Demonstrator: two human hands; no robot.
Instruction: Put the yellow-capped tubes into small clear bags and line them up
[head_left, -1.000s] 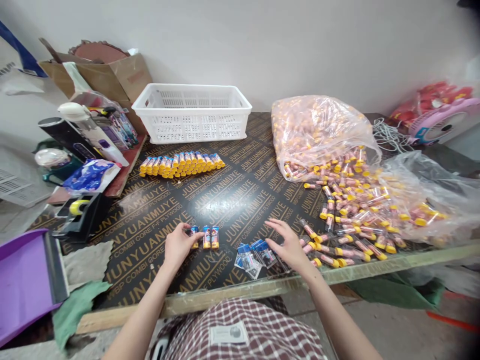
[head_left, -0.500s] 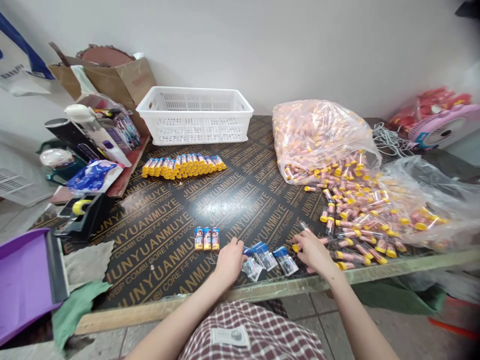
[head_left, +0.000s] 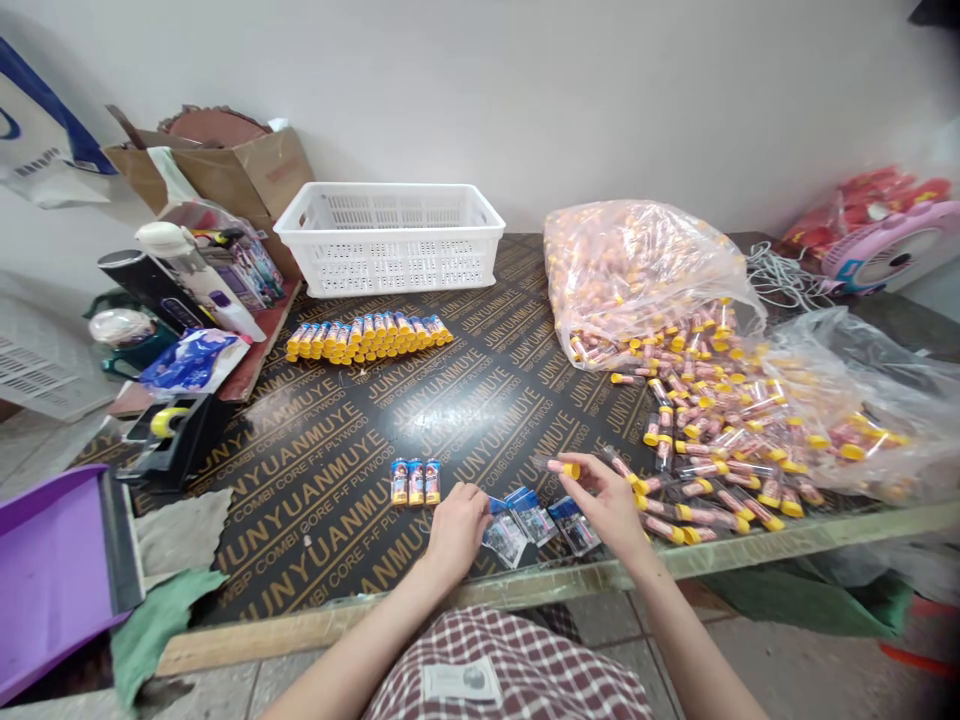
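My right hand [head_left: 606,503] pinches a small clear tube [head_left: 561,467] by its yellow-capped end. Pink contents show inside, and the tube points left above the table. My left hand [head_left: 459,525] has its fingers curled together at the left edge of a flat clear-and-blue printed plastic sleeve [head_left: 505,535]; the fingertips are partly hidden. Two more sleeves lie to its right, one in the middle [head_left: 531,516] and one near my right wrist [head_left: 575,527]. Left of my left hand, three blue-wrapped tubes [head_left: 415,482] stand side by side, yellow ends toward me.
Loose yellow-capped tubes [head_left: 720,450] spill from a large clear bag [head_left: 637,270] at the right. Rows of wrapped tubes [head_left: 367,338] lie before a white basket [head_left: 397,262]. A tape dispenser [head_left: 169,440], a purple dustpan [head_left: 56,570] and a pink fan [head_left: 892,250] are at the sides.
My right hand has moved left and up from the edge of the tube pile, bringing one capped tube with it. My left hand stays by the sleeves, only slightly shifted.
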